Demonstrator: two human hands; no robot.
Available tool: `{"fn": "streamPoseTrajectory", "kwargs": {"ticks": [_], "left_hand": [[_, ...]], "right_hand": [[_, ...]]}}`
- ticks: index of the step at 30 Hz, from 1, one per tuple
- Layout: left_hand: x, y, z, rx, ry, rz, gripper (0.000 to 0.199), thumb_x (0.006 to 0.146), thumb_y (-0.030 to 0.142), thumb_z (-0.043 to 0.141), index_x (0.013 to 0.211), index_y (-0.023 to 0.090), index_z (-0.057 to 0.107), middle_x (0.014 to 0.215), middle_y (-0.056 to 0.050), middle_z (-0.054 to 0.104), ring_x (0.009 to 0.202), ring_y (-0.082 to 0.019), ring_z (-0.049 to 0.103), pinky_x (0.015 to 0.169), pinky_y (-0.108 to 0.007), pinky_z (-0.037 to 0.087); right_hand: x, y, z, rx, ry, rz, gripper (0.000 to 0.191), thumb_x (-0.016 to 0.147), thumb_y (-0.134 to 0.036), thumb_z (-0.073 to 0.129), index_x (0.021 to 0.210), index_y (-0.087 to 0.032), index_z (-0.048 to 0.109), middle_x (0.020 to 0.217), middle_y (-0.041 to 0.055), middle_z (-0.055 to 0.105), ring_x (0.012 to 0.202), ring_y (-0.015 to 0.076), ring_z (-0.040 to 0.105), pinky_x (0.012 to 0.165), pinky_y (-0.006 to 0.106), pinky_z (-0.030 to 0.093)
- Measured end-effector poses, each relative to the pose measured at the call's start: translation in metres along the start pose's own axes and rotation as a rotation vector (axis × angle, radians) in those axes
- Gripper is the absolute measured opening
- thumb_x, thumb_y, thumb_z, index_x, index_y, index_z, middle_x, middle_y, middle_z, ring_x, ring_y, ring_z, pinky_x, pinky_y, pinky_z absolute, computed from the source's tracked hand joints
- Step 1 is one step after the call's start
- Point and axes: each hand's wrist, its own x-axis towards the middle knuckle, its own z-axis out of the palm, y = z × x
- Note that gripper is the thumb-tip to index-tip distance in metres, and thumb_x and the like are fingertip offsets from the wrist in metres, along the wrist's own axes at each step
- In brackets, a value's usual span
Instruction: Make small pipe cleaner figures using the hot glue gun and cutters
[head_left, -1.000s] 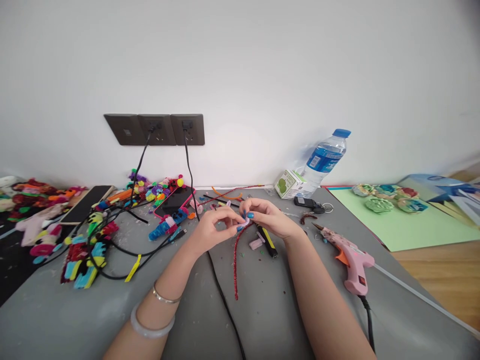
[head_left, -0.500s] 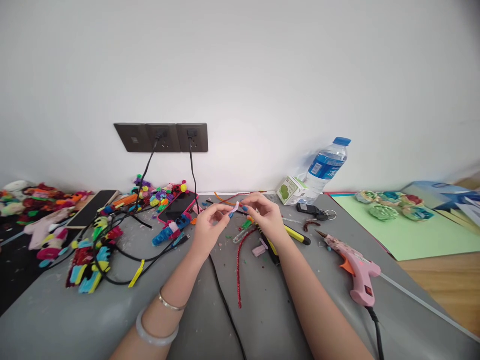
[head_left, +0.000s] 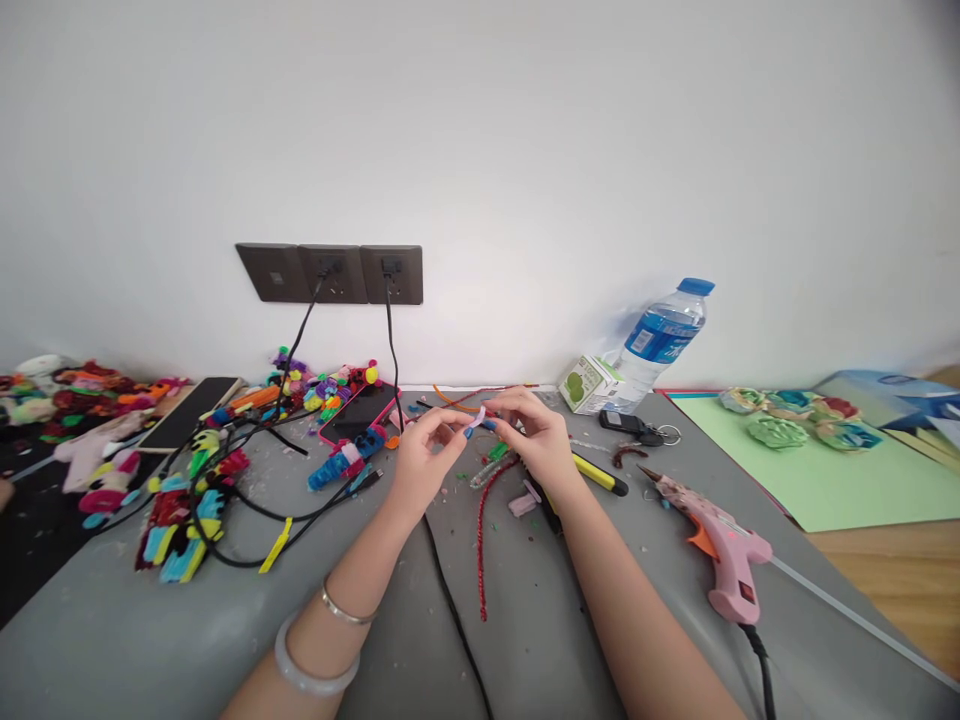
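Two hands work at one small thing: your left hand (head_left: 421, 455) has its thumb and fingertips pinched together on a pale lilac strip (head_left: 478, 417), and your right hand (head_left: 541, 440) pinches its other end, so the strip is held up between them over the grey table (head_left: 112, 640). It shows a slight bend and, as far as you can see, is joined to nothing, so that piece looks only part-way along; your fingers hide whether its ends are finished. Below it, a small pink piece (head_left: 523, 502) lies loose beside the red tinsel strand (head_left: 481, 550), which is also unattached. The pink glue gun (head_left: 735, 560) rests to your right, out of your hands. To your left, the multicoloured fuzzy figures (head_left: 180, 525) and the blue-and-pink fuzzy piece (head_left: 334, 468) look already assembled, judging by their joined parts.
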Motion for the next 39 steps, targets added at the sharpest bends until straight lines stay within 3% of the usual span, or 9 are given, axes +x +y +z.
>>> {"fn": "streamPoseTrajectory", "kwargs": {"ticks": [5,13,25,31,39], "left_hand": [[0.0002,-0.0005,0.0001,0.009,0.025,0.011,0.014,0.084,0.028,0.066,0.092,0.017,0.072,0.088,-0.006,0.070,0.074,-0.016,0.059,0.067,-0.026,0.048],[0.0002,0.0034,0.0003,-0.010,-0.027,0.014,0.019,0.085,0.034,0.067,0.091,0.017,0.073,0.089,-0.007,0.070,0.069,-0.014,0.059,0.065,-0.026,0.049],[-0.0010,0.0024,0.0006,-0.128,-0.073,-0.028,0.021,0.085,0.034,0.069,0.094,0.016,0.075,0.095,-0.009,0.074,0.081,-0.018,0.065,0.075,-0.029,0.053],[-0.0011,0.0036,0.0000,-0.132,-0.087,0.016,0.022,0.086,0.036,0.069,0.093,0.017,0.076,0.094,-0.009,0.074,0.084,-0.019,0.066,0.076,-0.029,0.053],[-0.0014,0.0038,-0.0009,-0.048,-0.048,0.129,0.018,0.086,0.033,0.070,0.090,0.018,0.078,0.086,-0.008,0.072,0.074,-0.016,0.064,0.068,-0.028,0.053]], "right_hand": [[-0.0013,0.0001,0.0004,0.008,0.007,0.004,0.014,0.086,-0.037,0.072,0.094,-0.027,0.078,0.093,0.0073,0.066,0.088,0.0230,0.058,0.070,0.035,0.046],[0.0002,-0.0014,0.0013,0.022,-0.033,0.029,0.024,0.083,-0.046,0.074,0.095,-0.026,0.075,0.094,0.0076,0.066,0.088,0.0231,0.057,0.069,0.035,0.045],[0.0000,-0.0028,0.0024,0.123,-0.079,0.054,0.025,0.081,-0.045,0.076,0.092,-0.023,0.070,0.093,0.0062,0.065,0.077,0.0189,0.054,0.068,0.034,0.042],[-0.0007,-0.0017,0.0023,0.142,-0.078,0.048,0.024,0.081,-0.044,0.077,0.091,-0.023,0.069,0.091,0.0049,0.065,0.076,0.0177,0.054,0.068,0.032,0.042],[-0.0017,0.0003,0.0034,0.163,-0.059,0.042,0.023,0.080,-0.042,0.078,0.090,-0.023,0.071,0.086,0.0040,0.066,0.077,0.0180,0.057,0.069,0.032,0.045]]}}
